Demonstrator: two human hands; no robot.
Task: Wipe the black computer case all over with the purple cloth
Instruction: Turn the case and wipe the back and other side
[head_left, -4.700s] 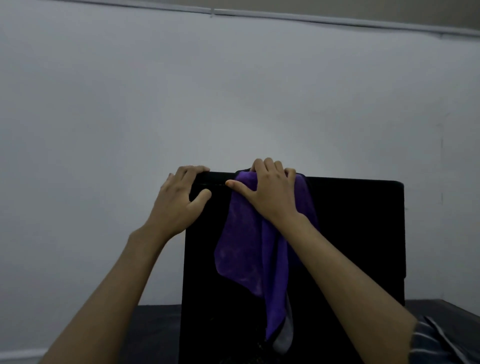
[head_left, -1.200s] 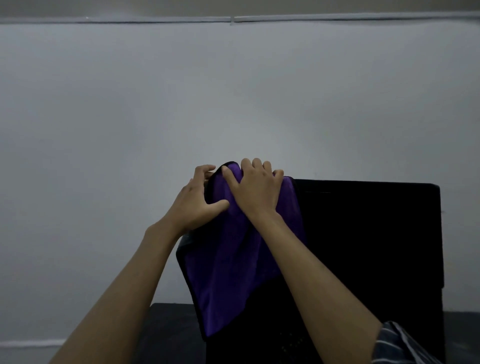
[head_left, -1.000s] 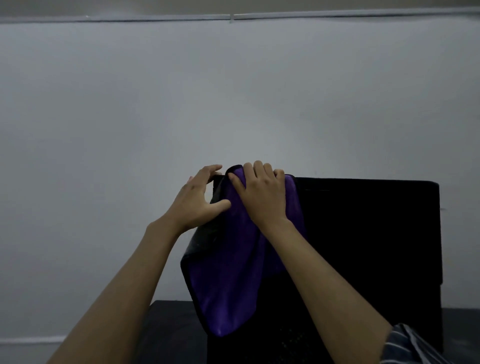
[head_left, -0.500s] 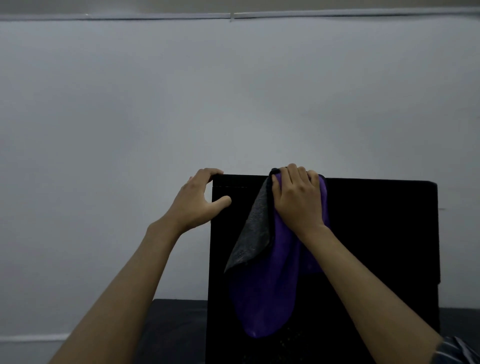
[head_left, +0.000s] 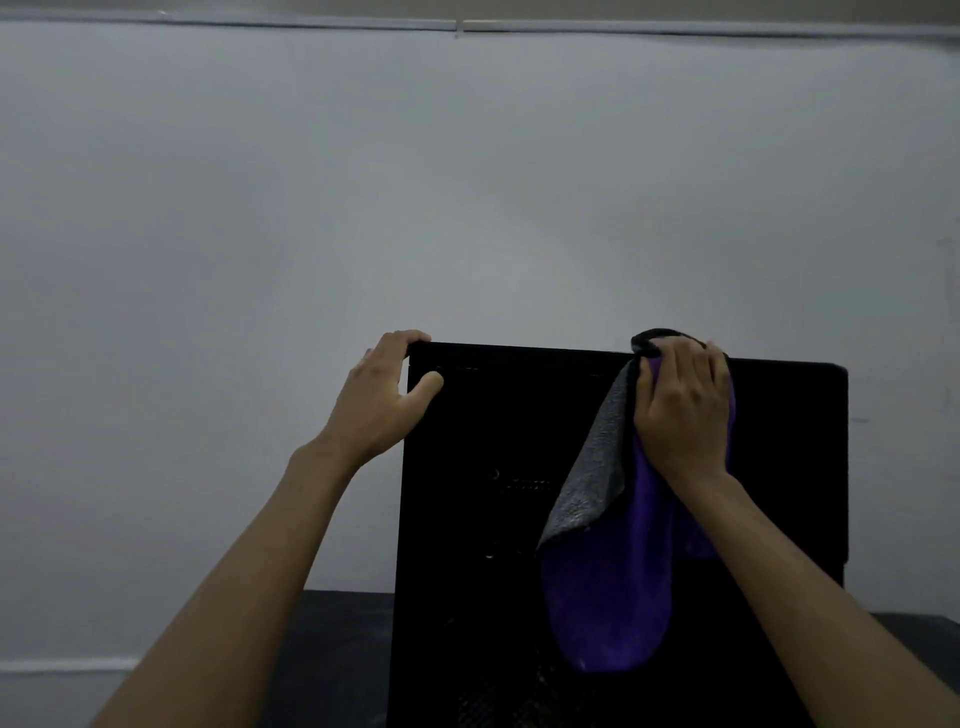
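The black computer case (head_left: 498, 519) stands upright on a dark table, its near side facing me. My left hand (head_left: 382, 397) grips its top left corner, fingers curled over the top edge and thumb on the near face. My right hand (head_left: 680, 402) holds the purple cloth (head_left: 613, 597) against the top edge, right of the middle. The cloth hangs down the near face, and a folded flap shows its grey underside. The case's far side and top surface are hidden.
A plain pale wall (head_left: 467, 182) fills the background close behind the case. The dark table (head_left: 332, 649) shows to the left and right of the case's base. A light strip runs along the wall at lower left.
My right hand has slid the cloth rightward along the case's top edge, from beside my left hand to right of the middle. My left hand has kept its grip on the corner.
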